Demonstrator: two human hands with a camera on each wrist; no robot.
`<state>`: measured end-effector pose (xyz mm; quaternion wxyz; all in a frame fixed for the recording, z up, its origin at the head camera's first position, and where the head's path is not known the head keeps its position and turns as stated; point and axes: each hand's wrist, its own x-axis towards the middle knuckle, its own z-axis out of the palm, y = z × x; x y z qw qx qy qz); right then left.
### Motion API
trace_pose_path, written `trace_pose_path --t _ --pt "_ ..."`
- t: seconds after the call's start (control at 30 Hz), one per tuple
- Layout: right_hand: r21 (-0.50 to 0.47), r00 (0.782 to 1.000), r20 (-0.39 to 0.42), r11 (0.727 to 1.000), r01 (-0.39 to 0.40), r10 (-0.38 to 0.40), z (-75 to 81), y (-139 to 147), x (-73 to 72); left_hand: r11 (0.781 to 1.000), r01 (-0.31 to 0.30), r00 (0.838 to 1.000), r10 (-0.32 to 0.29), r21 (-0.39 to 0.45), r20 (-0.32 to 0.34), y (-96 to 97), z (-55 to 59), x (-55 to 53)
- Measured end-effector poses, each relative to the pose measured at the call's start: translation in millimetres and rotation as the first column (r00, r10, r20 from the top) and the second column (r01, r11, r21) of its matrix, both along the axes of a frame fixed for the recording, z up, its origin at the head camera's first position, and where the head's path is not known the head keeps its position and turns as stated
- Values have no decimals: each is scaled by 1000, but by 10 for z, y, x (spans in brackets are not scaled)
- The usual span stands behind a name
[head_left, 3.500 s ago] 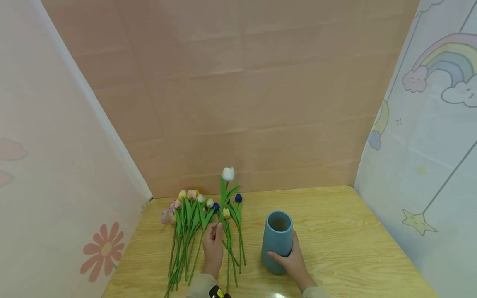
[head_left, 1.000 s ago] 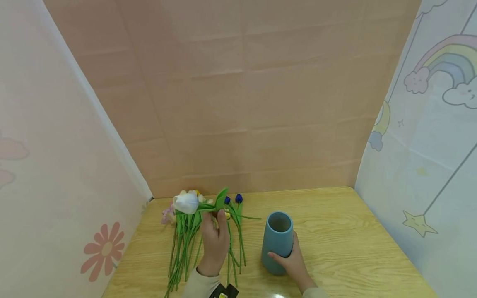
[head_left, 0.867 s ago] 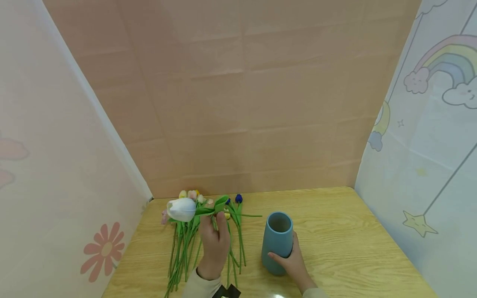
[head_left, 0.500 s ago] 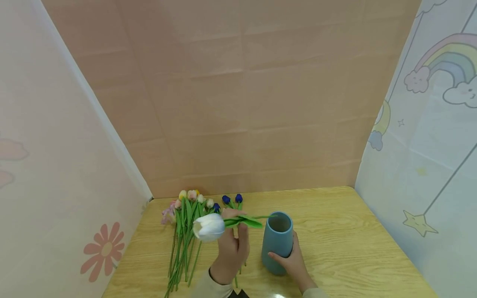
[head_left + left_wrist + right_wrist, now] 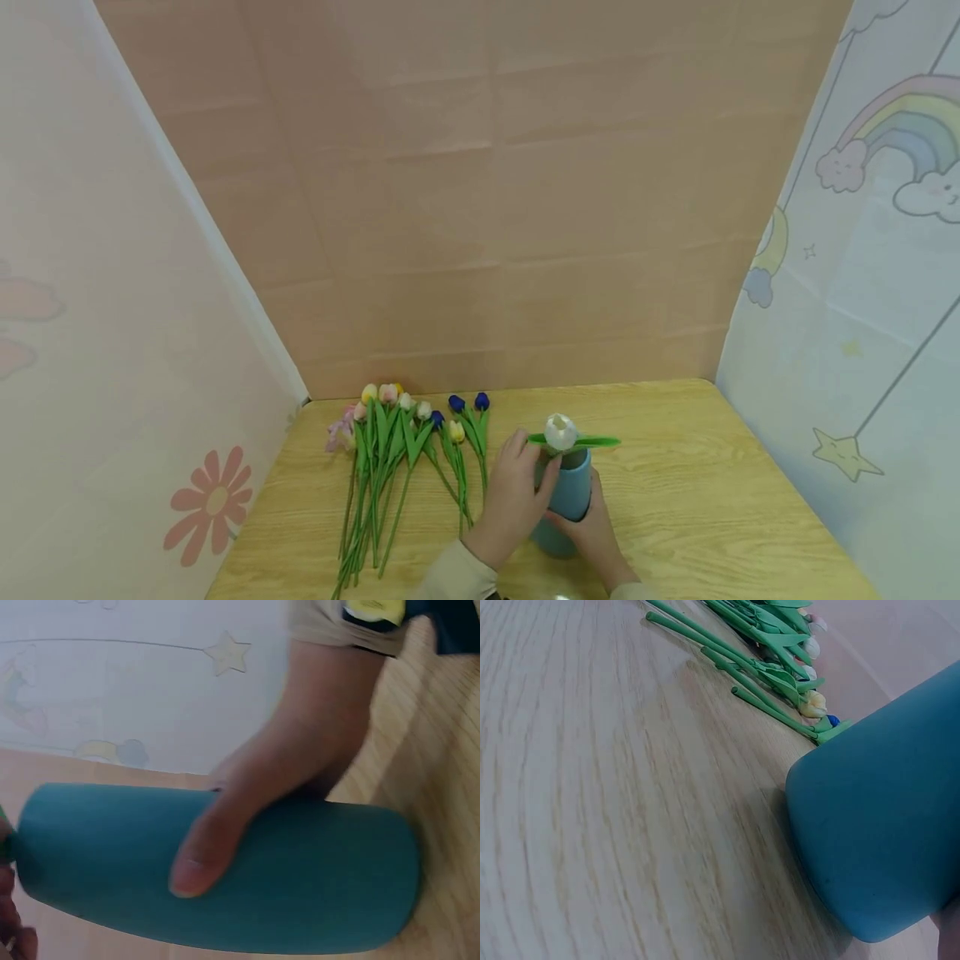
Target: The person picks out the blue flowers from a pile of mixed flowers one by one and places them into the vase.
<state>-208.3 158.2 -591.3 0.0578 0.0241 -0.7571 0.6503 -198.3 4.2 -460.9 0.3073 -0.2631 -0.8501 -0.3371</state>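
Note:
In the head view, a blue vase (image 5: 572, 492) stands upright on the wooden table, gripped around its right side by my right hand (image 5: 595, 533). My left hand (image 5: 513, 496) pinches a white tulip (image 5: 560, 432) just below its bloom, at the vase's mouth. The tulip's green leaves spread sideways over the rim; its stem is hidden, seemingly inside the vase. In the left wrist view, the right thumb (image 5: 206, 859) lies across the vase (image 5: 330, 877), and left fingertips (image 5: 7, 915) show beside the mouth. The right wrist view has the vase base (image 5: 870, 847) on the table.
Left of the vase lie several tulips (image 5: 386, 442) in pink, yellow and white, with blue tulips (image 5: 468, 417) and a yellow tulip (image 5: 457, 433) nearer it. A brown backdrop (image 5: 480, 208) and patterned side panels (image 5: 847, 350) enclose the wooden table (image 5: 690, 483).
My left hand has carried the white tulip rightward from above the other flowers to the vase's mouth, turning it from level to bloom-up. The right hand has kept its grip on the vase.

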Motion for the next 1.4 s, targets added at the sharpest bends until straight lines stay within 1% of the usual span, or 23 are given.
trace_pose_path --t 0.1,0.17,0.2,0.27,0.37,0.43,0.5,0.63,0.73,0.8,0.87,0.97,1.07,1.1,1.13,1.27,1.3,1.37,1.4 --pt "16 1000 21 1000 6 -6 -7 -7 9 1000 -22 992 23 -12 124 7 -86 -6" --pt "19 1000 25 1000 8 -8 0 -12 18 1000 -19 985 17 7 174 -3 -116 -4" --pt "17 1000 25 1000 8 -8 8 -14 23 1000 -13 982 10 18 188 -9 -124 -4" --pt "14 1000 16 1000 8 -8 19 -13 27 1000 1 981 -7 32 195 -26 -133 -4" --pt "0 1000 11 1000 2 -2 34 -9 25 999 23 982 -30 42 184 -50 -135 -2" --pt "1 1000 6 1000 -4 4 36 -6 23 998 37 980 -48 58 192 -68 -139 -2" --pt "6 1000 5 1000 -2 2 32 -6 21 997 39 978 -54 73 203 -94 -137 0" --pt "25 1000 4 1000 19 -19 33 -14 14 993 12 979 -35 114 203 -206 -126 -49" --pt "28 1000 8 999 24 -24 47 -15 10 987 -44 977 11 153 213 -353 -111 -140" --pt "29 1000 8 999 22 -22 54 -11 12 979 -79 969 30 190 245 -475 -109 -209" --pt "23 1000 9 1000 14 -14 59 -6 18 967 -127 955 59 221 291 -599 -122 -265" --pt "24 1000 14 1000 11 -11 64 1 24 948 -201 927 102 246 362 -772 -184 -342" --pt "24 1000 10 1000 9 -10 62 6 23 931 -269 887 139 248 440 -903 -273 -380" --pt "24 1000 6 1000 9 -9 60 7 21 926 -285 873 145 246 466 -935 -308 -385" --pt "24 1000 2 1000 9 -9 59 7 21 923 -297 862 149 244 485 -964 -344 -386" --pt "25 1000 3 1000 15 -15 49 8 18 923 -340 810 190 181 555 -1036 -522 -360" --pt "26 1000 7 1000 16 -16 48 7 19 924 -347 798 202 160 567 -1047 -585 -352" --pt "27 1000 14 1000 15 -15 47 6 22 928 -352 780 221 119 586 -1062 -727 -332" --pt "29 1000 16 999 15 -16 47 5 24 929 -355 767 230 99 599 -1067 -799 -322"
